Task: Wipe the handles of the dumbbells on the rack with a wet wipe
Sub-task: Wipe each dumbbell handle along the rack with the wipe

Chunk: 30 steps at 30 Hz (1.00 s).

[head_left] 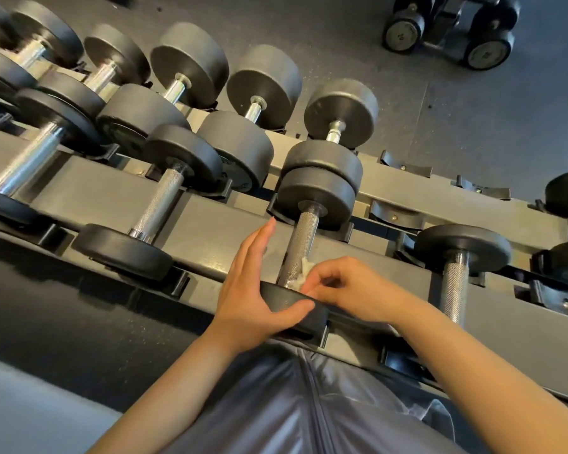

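A grey rack (210,231) carries rows of black dumbbells with knurled steel handles. Right in front of me lies one dumbbell; its handle (300,237) runs away from me between a far head (315,194) and a near head (289,298). My right hand (348,288) pinches a crumpled white wet wipe (304,271) against the lower end of that handle. My left hand (246,290) rests on the near head, thumb laid across its rim, fingers straight and pointing up beside the handle.
Neighbouring dumbbells lie on the same tier at the left (158,204) and right (454,273). A higher tier behind holds several more (256,109). Two empty cradles (404,167) sit at the upper right. More dumbbells (453,31) stand on the dark floor beyond.
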Each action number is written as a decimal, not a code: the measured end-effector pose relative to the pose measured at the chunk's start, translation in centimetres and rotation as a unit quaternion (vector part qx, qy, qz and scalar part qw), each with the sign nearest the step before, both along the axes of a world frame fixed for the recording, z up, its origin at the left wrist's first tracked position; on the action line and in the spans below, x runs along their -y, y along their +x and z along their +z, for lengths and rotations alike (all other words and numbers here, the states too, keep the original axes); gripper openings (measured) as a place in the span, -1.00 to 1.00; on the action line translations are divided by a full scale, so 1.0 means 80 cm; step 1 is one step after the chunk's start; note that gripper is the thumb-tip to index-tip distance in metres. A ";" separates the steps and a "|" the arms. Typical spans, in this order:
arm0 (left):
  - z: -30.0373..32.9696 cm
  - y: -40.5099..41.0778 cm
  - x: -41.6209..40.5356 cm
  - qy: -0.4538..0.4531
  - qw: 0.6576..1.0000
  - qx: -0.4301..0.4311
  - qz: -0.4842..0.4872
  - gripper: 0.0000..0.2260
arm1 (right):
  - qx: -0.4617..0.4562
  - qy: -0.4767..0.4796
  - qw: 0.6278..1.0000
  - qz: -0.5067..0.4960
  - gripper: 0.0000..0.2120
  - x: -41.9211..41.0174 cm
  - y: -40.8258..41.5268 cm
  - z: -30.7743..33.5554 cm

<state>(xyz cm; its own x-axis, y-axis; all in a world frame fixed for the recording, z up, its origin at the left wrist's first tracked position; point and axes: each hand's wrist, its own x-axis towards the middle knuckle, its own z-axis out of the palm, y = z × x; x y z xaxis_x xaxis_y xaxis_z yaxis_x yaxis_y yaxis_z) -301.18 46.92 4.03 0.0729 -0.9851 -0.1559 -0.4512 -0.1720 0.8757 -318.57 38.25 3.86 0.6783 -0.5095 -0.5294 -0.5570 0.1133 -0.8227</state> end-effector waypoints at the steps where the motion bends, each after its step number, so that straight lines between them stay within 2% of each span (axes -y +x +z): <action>1: 0.001 0.000 0.001 0.000 1.000 -0.013 0.003 -0.20 | -0.010 0.020 1.000 0.000 -0.79 0.001 -0.004 -0.001; 3: 0.004 -0.001 0.005 0.018 0.997 -0.062 0.032 -0.32 | -0.031 0.037 0.999 -0.001 -0.76 0.000 -0.003 -0.004; 4: 0.006 -0.002 0.009 0.043 0.990 -0.109 0.079 -0.39 | -0.047 0.024 0.999 -0.001 -0.73 -0.001 0.002 -0.008; 6: 0.003 -0.004 0.019 0.104 0.949 -0.214 0.206 -0.52 | -0.090 -0.007 0.996 -0.004 -0.67 -0.005 0.015 -0.016; 7: 0.001 -0.005 0.024 0.129 0.931 -0.229 0.253 -0.57 | -0.104 -0.007 0.994 -0.008 -0.69 -0.008 0.019 -0.018; 10: 0.003 -0.008 0.033 0.170 0.925 -0.182 0.287 -0.69 | -0.075 0.079 0.993 -0.039 -0.86 -0.007 0.013 -0.018; 13: 0.005 -0.010 0.033 0.172 0.930 -0.160 0.284 -0.73 | -0.019 0.160 0.984 -0.074 -0.80 0.000 -0.002 -0.008; 19: 0.007 -0.009 0.032 0.165 0.927 -0.175 0.289 -0.76 | 0.004 0.119 0.990 -0.070 -0.77 -0.005 0.000 -0.009; 24: 0.010 -0.009 0.032 0.171 0.925 -0.173 0.291 -0.75 | 0.005 0.199 0.973 -0.120 -0.82 -0.009 0.007 -0.014; 27: 0.010 -0.009 0.034 0.170 0.923 -0.171 0.299 -0.75 | 0.033 0.225 0.959 -0.167 -0.75 -0.002 0.005 -0.012; 29: 0.010 -0.009 0.034 0.167 0.924 -0.168 0.300 -0.75 | 0.043 0.221 0.963 -0.149 -0.77 0.005 0.005 -0.006; 30: 0.009 -0.009 0.035 0.164 0.925 -0.166 0.300 -0.75 | 0.030 0.188 0.974 -0.119 -0.79 0.007 0.006 -0.003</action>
